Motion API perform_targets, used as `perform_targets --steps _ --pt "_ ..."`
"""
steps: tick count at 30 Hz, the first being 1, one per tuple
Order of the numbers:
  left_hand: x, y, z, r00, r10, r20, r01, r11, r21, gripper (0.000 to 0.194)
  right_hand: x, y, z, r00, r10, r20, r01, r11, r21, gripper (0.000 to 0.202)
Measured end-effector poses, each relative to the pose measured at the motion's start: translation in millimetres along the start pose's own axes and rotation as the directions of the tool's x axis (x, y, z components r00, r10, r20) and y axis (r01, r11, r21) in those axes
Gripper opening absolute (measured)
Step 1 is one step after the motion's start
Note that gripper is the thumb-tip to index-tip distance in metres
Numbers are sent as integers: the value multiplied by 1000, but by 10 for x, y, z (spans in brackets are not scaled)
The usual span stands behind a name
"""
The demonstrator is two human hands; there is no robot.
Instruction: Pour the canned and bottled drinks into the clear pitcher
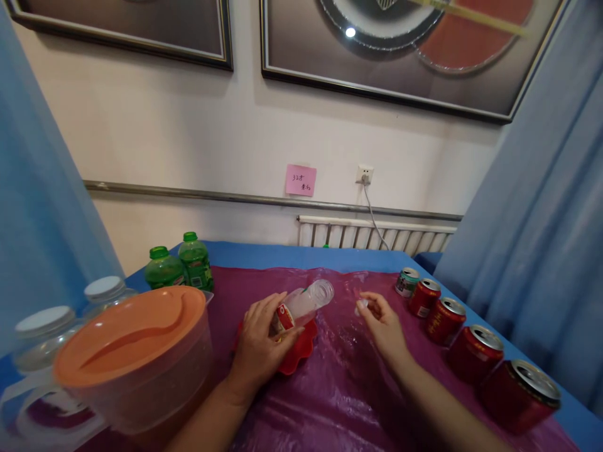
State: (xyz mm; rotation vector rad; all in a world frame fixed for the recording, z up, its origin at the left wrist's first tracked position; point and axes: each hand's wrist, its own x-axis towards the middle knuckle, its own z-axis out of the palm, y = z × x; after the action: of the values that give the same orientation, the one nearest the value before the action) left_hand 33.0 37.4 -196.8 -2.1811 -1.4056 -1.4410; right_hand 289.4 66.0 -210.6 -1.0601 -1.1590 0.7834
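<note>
My left hand (259, 333) is wrapped round a clear bottle (306, 301) with a red and white label. The bottle is tilted, its uncapped mouth pointing up and to the right. Beneath the bottle and partly hidden by my hand lies a red dish (301, 353) with a wavy rim. To the right, my right hand (380, 320) pinches a small whitish, see-through piece (361, 306) between thumb and fingers; it may be a cap, but it is too small to tell. A gap separates this hand from the bottle mouth.
A clear pitcher (155, 376) with an orange lid (134, 333) stands at the left front. Beside it are white-lidded jars (44, 333) and green bottles (195, 260). Several cans (445, 320) line the right side. A purple sheet (339, 402) covers the blue table (264, 252).
</note>
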Motion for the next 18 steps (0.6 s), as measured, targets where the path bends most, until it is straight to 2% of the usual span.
perform_targets --steps 2,4,7,10,13,16,18 --pt "4 25 -18 999 -33 12 34 999 -29 55 -200 65 -2 991 10 137 -10 1000 0 34" --pt "6 41 -32 997 -77 28 79 995 -56 54 -438 137 2 960 12 281 9 997 -73 24" --pt "-3 39 -32 991 -127 35 130 989 -76 57 -722 197 -19 918 -20 395 150 942 -301 11" --pt "-25 18 -15 989 -139 49 143 987 -77 63 -832 176 -92 902 -51 430 264 852 -453 11" --pt "-44 21 -11 985 -153 78 159 984 -85 69 -827 127 -161 896 -91 436 322 808 -493 16" --pt "-33 89 -37 977 -193 91 204 971 -127 71 -784 55 -119 906 -171 388 349 820 -453 35" --pt "-3 171 -70 972 -219 87 231 959 -164 70 -735 -44 3 921 -182 345 320 859 -400 52"
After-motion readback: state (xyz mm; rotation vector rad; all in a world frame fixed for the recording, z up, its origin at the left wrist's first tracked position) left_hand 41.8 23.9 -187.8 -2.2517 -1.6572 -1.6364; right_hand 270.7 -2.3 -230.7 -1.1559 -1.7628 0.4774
